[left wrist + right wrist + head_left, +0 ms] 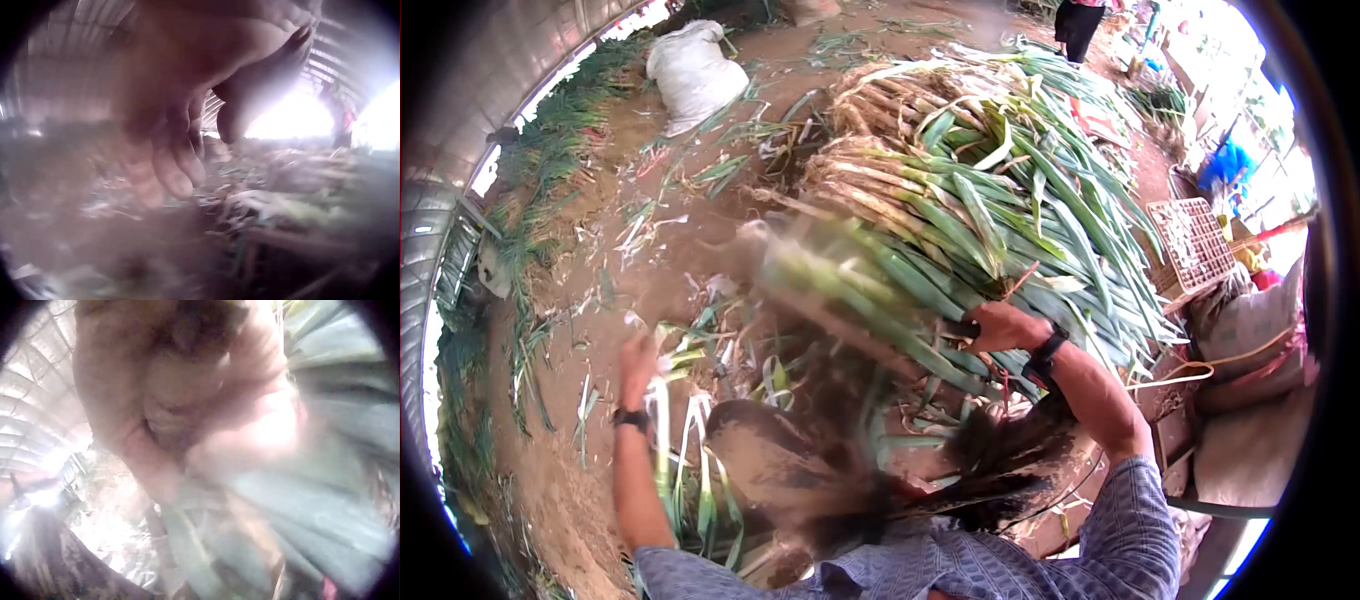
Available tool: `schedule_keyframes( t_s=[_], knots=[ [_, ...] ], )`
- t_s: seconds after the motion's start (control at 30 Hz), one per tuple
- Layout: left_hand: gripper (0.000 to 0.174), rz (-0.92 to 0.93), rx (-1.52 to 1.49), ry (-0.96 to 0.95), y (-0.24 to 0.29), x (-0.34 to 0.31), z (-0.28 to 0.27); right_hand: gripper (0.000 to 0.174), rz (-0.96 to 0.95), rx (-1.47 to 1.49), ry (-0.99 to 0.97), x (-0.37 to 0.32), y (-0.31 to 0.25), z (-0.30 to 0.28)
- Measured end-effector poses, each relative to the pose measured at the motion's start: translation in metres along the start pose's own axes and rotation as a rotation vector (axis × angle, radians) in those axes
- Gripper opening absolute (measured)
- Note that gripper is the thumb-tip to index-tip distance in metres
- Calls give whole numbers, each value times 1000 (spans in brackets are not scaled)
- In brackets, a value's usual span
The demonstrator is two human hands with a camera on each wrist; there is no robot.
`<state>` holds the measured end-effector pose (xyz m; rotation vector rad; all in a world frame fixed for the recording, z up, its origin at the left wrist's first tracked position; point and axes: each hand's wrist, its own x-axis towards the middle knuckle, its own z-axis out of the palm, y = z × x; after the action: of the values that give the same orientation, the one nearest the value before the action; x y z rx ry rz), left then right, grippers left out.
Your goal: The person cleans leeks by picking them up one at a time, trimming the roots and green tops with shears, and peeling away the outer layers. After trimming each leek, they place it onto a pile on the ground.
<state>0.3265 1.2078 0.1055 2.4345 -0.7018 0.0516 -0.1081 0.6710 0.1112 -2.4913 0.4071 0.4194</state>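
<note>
My right hand (1005,328) is curled at the leafy end of a motion-blurred leek (840,285), whose pale root end points to the far left. A small dark object (956,328) shows at the fingers; I cannot tell what it is. In the right wrist view, broad green leaves (206,550) come out below the curled fingers. My left hand (638,365) is low over the littered ground at the left, beside a few pale-stemmed leeks (705,480). Its fingers (172,178) hang down loosely in the left wrist view, with nothing between them and the thumb.
A big heap of leeks (990,170) lies ahead, roots to the left. A white sack (695,75) stands at the back left. Green stalks (550,170) line the left wall. At the right is a plastic crate (1190,240); a person's legs (1080,30) show at the back.
</note>
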Motion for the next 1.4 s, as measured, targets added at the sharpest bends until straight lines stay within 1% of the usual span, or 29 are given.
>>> schedule_keyframes(
  t_s=[0.03,0.07,0.1,0.13,0.17,0.2,0.23,0.27,0.3,0.33,0.4,0.47,0.5,0.6,0.63,0.67,0.73,0.77,0.8,0.87,0.97,1.07,1.1,1.13,1.2,1.23,1.27,1.33,1.4],
  knots=[
    [21,-57,-218,-144,50,-1,30,49,0,-11,-105,2,10,7],
    [20,-112,-435,-284,105,1,59,50,7,30,-76,-5,6,5],
    [27,-53,-550,-405,143,7,89,50,13,74,-43,-15,-8,-1],
    [31,-87,-617,-502,184,10,114,50,20,118,-10,-21,-15,-4],
    [29,-60,-652,-589,218,11,136,52,108,136,0,-17,-11,-6],
    [28,53,-688,-670,234,17,167,53,120,93,-12,-17,-5,-5],
    [27,62,-678,-696,256,17,192,54,133,50,-23,-18,1,-4],
    [27,29,-750,-749,262,20,225,54,147,8,-31,-20,7,-5],
    [25,9,-800,-787,273,20,242,55,145,85,-128,-29,6,-4],
    [21,-17,-801,-773,282,19,255,56,61,95,-196,-34,8,1],
    [16,134,-612,-611,260,29,307,57,16,229,-127,-43,8,4],
    [14,-78,-516,-388,261,35,313,57,114,237,-4,-44,11,-6],
    [13,-187,-464,-275,259,36,314,54,131,255,55,-47,12,-11],
    [16,-134,-704,143,204,57,351,44,120,129,33,-47,24,-13],
    [19,-310,-750,40,207,59,343,44,93,137,56,-46,26,-11],
    [22,-488,-916,3,214,66,338,44,77,155,58,-45,23,-10],
    [23,-465,-1029,101,227,67,323,43,46,190,72,-42,15,-12],
    [21,-462,-1147,159,213,82,334,43,38,152,60,-42,9,-15],
    [19,-603,-1224,77,197,94,343,45,39,144,71,-41,6,-15],
    [16,-611,-1306,-13,200,99,335,49,37,118,96,-41,2,-15],
    [18,-672,-1496,-142,209,102,324,47,41,78,130,-40,4,-14],
    [26,-677,-1509,-141,239,95,311,47,58,33,168,-36,13,-8],
    [39,-548,-1565,-183,248,92,307,47,58,34,176,-36,13,-9],
    [52,-587,-1483,-191,254,94,308,48,56,34,185,-36,12,-11],
    [66,-337,-1597,-409,263,80,310,49,39,41,233,-39,6,-14],
    [68,-330,-1558,-479,274,73,307,49,26,44,257,-39,3,-16],
    [64,-342,-1540,-567,281,65,307,49,16,30,262,-37,4,-16],
    [52,-348,-1489,-600,301,35,300,50,5,7,268,-35,6,-13],
    [49,-439,-1524,-635,290,25,320,50,9,-25,299,-37,6,-12]
  ],
)
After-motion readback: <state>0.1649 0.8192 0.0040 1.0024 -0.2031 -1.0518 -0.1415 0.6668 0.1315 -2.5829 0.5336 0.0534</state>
